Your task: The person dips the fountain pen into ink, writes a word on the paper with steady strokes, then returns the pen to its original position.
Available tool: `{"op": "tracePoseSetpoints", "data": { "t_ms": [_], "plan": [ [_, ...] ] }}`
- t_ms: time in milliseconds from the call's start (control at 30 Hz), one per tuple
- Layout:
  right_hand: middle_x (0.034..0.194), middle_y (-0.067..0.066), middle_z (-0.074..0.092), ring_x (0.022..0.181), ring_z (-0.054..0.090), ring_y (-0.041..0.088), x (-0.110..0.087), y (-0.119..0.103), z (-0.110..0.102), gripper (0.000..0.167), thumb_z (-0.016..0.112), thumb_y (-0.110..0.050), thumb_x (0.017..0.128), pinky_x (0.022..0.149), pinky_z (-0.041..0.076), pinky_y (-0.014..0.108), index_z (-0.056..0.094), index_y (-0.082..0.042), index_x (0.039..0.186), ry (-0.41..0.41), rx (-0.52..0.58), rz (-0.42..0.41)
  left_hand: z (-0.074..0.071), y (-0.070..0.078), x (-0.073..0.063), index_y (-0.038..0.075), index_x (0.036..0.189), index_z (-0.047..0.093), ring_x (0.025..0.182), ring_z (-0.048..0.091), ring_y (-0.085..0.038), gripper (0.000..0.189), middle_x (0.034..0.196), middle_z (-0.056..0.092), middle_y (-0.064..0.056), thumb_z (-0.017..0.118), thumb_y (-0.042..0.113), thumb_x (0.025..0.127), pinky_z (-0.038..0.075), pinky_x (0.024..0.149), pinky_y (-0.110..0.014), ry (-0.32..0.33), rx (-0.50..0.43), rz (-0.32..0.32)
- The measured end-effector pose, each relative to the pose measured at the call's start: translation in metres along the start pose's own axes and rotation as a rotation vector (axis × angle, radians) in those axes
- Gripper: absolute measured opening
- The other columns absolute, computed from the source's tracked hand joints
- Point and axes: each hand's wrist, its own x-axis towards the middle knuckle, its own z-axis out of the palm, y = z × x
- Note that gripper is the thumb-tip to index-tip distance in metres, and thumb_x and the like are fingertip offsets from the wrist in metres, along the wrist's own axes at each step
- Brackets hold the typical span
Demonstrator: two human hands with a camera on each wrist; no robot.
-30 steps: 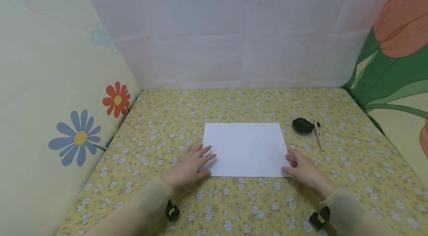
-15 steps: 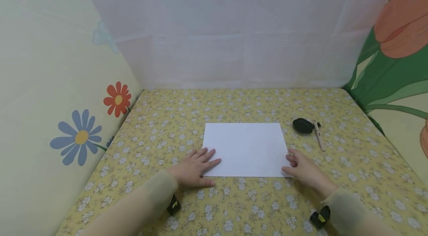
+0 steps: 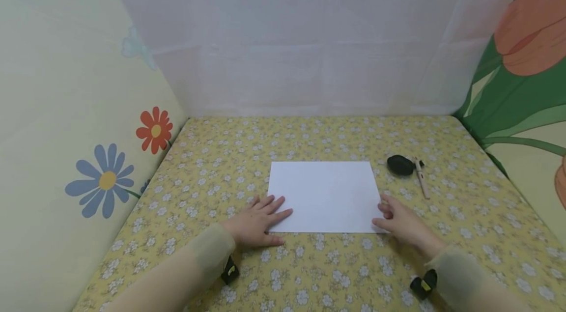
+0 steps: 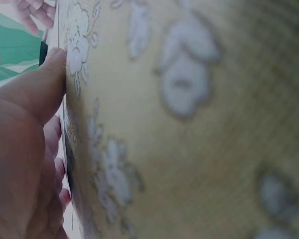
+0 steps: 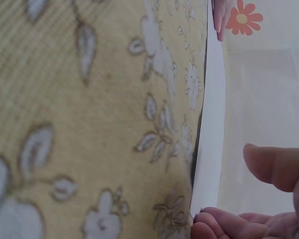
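Observation:
A white sheet of paper (image 3: 325, 194) lies on the flowered cloth in the head view. My left hand (image 3: 254, 223) rests on its left edge, with fingers spread and the thumb on the cloth below the near corner. In the left wrist view, the left thumb (image 4: 47, 82) lies against the cloth. At the sheet's right edge is my right hand (image 3: 404, 223), its fingers loosely bent. The right wrist view shows those fingertips at the corner of the paper (image 5: 212, 114), while the right thumb (image 5: 274, 162) stands raised, apart from it.
Beyond the right hand lie a black oval bulb with a short nozzle (image 3: 400, 165) and a pale pink pen (image 3: 422, 180) against its end. A yellow flowered cloth (image 3: 323, 272) covers the table. White sheeting (image 3: 283, 37) hangs behind, with flower-printed panels at both sides.
Over the last second my left hand has shifted slightly right and its fingers have spread flat onto the paper. My right hand and the paper look unmoved.

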Motion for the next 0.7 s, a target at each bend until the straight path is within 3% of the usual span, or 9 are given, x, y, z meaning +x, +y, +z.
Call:
{"op": "tracePoseSetpoints", "data": {
  "t_ms": [233, 433, 700],
  "plan": [
    [0.142, 0.034, 0.037, 0.128, 0.039, 0.049, 0.000, 0.001, -0.007, 0.082, 0.063, -0.029, 0.095, 0.100, 0.040, 0.057, 0.014, 0.009, 0.149, 0.003, -0.016, 0.010, -0.001, 0.000, 0.000, 0.032, 0.155, 0.017, 0.147, 0.001, -0.027, 0.053, 0.162, 0.002, -0.001, 0.029, 0.045, 0.105, 0.003, 0.116, -0.053, -0.006, 0.003, 0.007],
    [0.146, 0.034, 0.030, 0.131, 0.032, 0.050, -0.005, 0.000, -0.028, 0.086, 0.058, -0.036, 0.097, 0.096, 0.043, 0.057, 0.005, 0.004, 0.152, 0.040, 0.027, 0.008, -0.004, 0.002, -0.001, 0.029, 0.155, 0.016, 0.147, 0.001, -0.028, 0.053, 0.162, 0.001, -0.003, 0.029, 0.043, 0.105, 0.007, 0.117, -0.048, -0.014, 0.020, 0.018],
    [0.149, 0.035, 0.023, 0.132, 0.024, 0.054, -0.011, 0.011, -0.061, 0.097, 0.050, -0.056, 0.095, 0.093, 0.038, 0.064, -0.003, 0.001, 0.153, 0.122, -0.035, 0.046, -0.005, 0.002, -0.003, 0.027, 0.155, 0.019, 0.147, 0.003, -0.029, 0.053, 0.162, 0.004, -0.005, 0.032, 0.041, 0.105, 0.009, 0.117, -0.048, -0.003, 0.006, 0.025]
  ]
}}
